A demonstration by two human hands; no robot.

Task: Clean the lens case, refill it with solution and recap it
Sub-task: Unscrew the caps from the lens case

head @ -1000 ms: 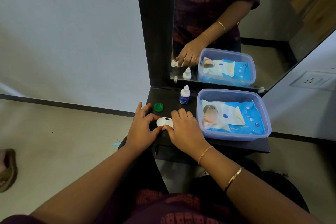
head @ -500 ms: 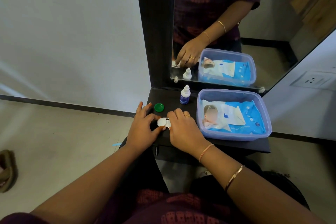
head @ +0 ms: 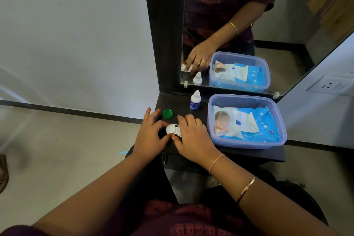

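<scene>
Clamping 1 lens case point(head: 171, 129) are 2 grips, left hand point(head: 151, 137) and right hand point(head: 193, 138).

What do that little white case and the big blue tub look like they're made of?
The lens case looks like smooth white plastic: its round top is even and slightly shiny. The tub seems to be translucent bluish plastic, as the wipes pack shows through its walls. This is judged by looks only.
</scene>
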